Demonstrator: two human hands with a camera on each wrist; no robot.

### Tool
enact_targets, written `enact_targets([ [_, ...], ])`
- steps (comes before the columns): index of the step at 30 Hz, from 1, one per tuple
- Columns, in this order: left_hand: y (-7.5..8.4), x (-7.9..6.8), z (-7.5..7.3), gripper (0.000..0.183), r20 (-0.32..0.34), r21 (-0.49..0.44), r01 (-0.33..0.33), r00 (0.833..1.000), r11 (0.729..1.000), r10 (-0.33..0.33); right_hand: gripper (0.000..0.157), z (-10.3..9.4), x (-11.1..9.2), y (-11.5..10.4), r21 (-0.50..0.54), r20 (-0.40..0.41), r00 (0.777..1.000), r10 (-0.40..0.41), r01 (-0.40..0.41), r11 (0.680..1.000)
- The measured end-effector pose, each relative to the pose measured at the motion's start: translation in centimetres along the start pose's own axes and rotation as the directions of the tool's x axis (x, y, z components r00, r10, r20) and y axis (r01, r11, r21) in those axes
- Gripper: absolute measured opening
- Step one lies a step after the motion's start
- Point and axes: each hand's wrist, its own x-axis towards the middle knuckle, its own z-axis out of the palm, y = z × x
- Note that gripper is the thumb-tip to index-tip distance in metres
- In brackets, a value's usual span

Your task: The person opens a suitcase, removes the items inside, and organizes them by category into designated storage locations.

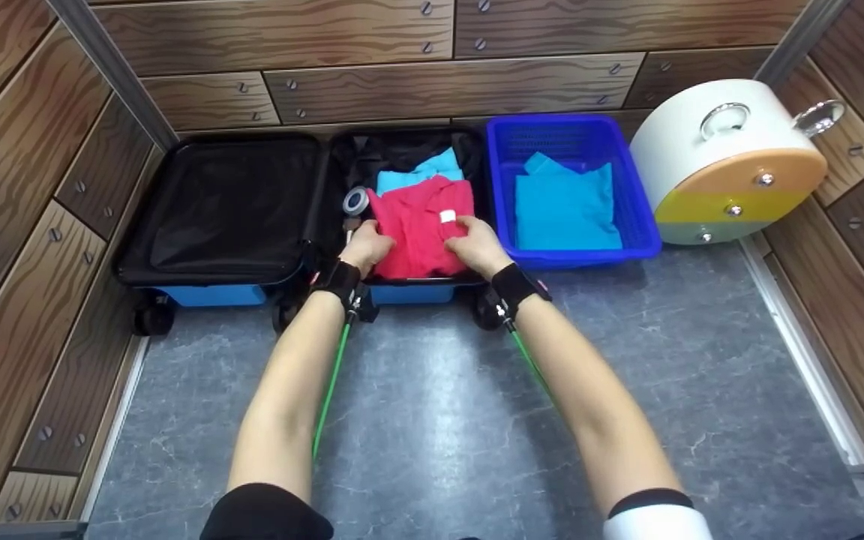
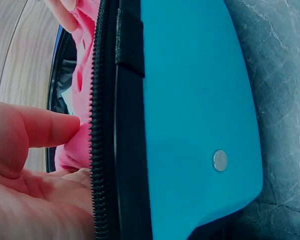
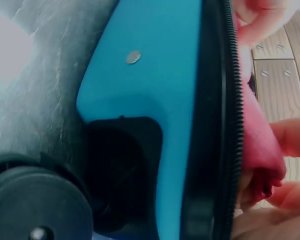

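Wood-patterned panels (image 1: 537, 90) enclose grey flooring (image 1: 432, 420). An open suitcase (image 1: 411, 294) spans left to centre, a blue basket (image 1: 582, 259) right of centre. Mid-frame, at the suitcase's right half, a red garment (image 1: 418, 229) is pinched at opposite edges by the left hand (image 1: 367, 247) and right hand (image 1: 481, 246).

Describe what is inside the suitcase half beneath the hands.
A red cloth partly covers a blue cloth; left of the red cloth are a round grey object and a small brown item. Anything else under the red cloth is hidden.

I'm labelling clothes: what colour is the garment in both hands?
The garment is pinkish red, clearest in the head view.
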Motion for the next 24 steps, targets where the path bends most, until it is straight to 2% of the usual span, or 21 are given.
enact_targets([
  [4, 0.27, -0.27, -0.05, 0.057, -0.007, 0.016, -0.048, 0.999, 0.999, 0.048, 0.059, 0.03, -0.02, -0.02, -0.132, -0.011, 0.998, -0.058, 0.056, 0.99],
  [8, 0.45, -0.44, -0.03, 0.054, -0.015, 0.01, -0.088, 0.996, 0.996, 0.088, 0.056, 0.01, 0.01, 0.05, -0.237, -0.023, 0.996, -0.086, 0.078, 0.968],
  [12, 0.47, -0.54, -0.01, 0.052, -0.027, 0.009, -0.09, 0.996, 0.996, 0.09, 0.056, -0.01, 0.11, 0.08, -0.249, -0.025, 0.996, -0.088, 0.079, 0.965],
  [18, 0.52, -0.56, 0.05, 0.053, -0.024, -0.044, -0.071, 0.997, 0.997, 0.07, 0.06, -0.15, 0.16, 0.15, -0.263, -0.029, 0.997, -0.077, 0.067, 0.963],
  [24, 0.59, -0.6, -0.08, 0.052, -0.034, -0.055, -0.081, 0.996, 0.995, 0.079, 0.062, -0.14, 0.21, 0.39, -0.284, -0.008, 0.994, -0.11, 0.104, 0.953],
])
